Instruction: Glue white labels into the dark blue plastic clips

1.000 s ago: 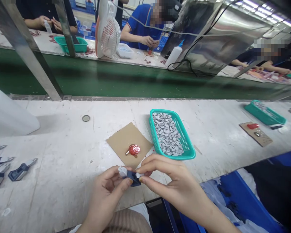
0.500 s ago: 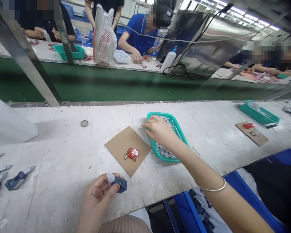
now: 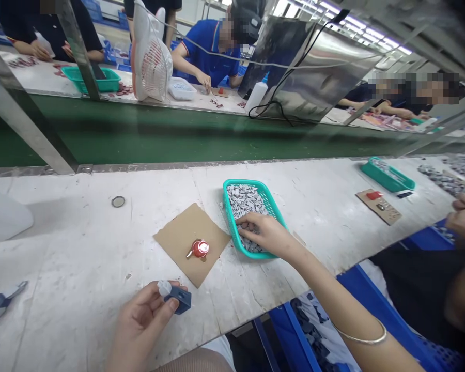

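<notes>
Dark blue block sits pinched in the left hand, long axis slanting, pale knobby end palm-side, dark end poking rightward and slightly down out of the grip. Right hand is in the green basket beyond, can't tell if it's got anything.

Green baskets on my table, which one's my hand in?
Your right hand is in the nearer basket, beside the square cardboard; the far basket is untouched.

Navy block, tilted — grey pieces, heaped.
</notes>
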